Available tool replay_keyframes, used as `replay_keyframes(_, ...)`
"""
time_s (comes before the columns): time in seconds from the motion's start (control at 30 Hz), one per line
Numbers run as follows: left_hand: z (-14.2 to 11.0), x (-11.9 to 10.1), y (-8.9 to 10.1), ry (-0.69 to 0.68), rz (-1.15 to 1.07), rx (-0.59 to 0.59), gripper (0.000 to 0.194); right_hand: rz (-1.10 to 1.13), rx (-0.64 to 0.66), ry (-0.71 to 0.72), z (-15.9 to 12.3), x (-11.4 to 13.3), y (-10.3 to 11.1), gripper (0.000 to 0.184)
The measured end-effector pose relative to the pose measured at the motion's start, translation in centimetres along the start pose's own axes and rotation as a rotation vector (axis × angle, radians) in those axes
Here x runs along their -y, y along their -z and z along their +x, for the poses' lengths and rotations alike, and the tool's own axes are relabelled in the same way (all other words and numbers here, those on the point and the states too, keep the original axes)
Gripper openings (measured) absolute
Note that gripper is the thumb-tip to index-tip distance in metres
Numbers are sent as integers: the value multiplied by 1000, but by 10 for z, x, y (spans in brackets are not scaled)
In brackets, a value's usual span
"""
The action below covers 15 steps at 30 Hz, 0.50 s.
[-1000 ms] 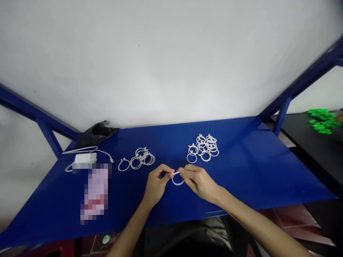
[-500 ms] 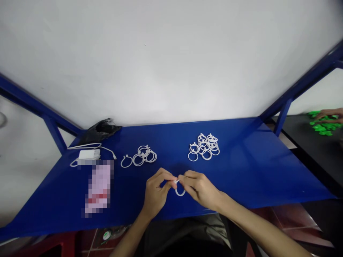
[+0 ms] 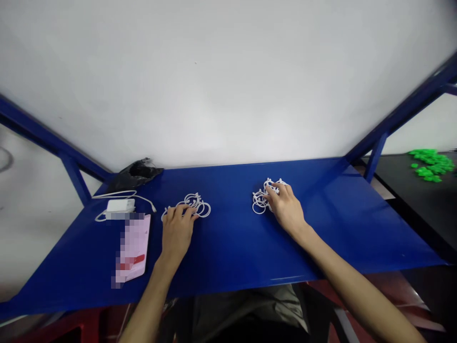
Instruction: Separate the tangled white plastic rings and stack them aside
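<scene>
My left hand (image 3: 177,230) lies over the left group of thin white rings (image 3: 204,209), fingers spread and fingertips touching them. These rings carry small knobs; part of the group is hidden under the fingers. At the right group of white rings (image 3: 259,206), my right hand (image 3: 286,209) reaches in from the near right side. Its thumb and fingers are apart and bent down among the rings, covering several of them. No ring is lifted off the table in either hand.
Both groups rest on a blue table (image 3: 228,252) against a white wall. To the left are a white charger with cable (image 3: 120,206), a pink phone-like slab (image 3: 137,243) and a black plastic bag (image 3: 137,174). Green pieces (image 3: 432,164) lie on a black table at right.
My hands have parted from the middle, where they held one white ring together. The left went to the left group, the right to the right group. Another person's hand left the green pieces.
</scene>
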State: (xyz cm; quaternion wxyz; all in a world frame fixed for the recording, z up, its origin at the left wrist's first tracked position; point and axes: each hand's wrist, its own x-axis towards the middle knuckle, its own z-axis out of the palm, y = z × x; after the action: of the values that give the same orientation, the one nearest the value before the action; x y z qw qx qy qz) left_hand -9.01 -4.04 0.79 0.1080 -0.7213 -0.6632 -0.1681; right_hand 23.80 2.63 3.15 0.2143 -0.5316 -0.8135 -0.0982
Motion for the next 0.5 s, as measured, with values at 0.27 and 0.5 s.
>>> replay_keyframes(0.27, -3, -34, 26, -334, -226, -90, 16, 734, 252, 221, 0, 80, 5, 33)
replay_keyframes(0.5, -17, -52, 34, -355, -363, -139, 22, 919, 328, 218, -24, 95, -8, 24)
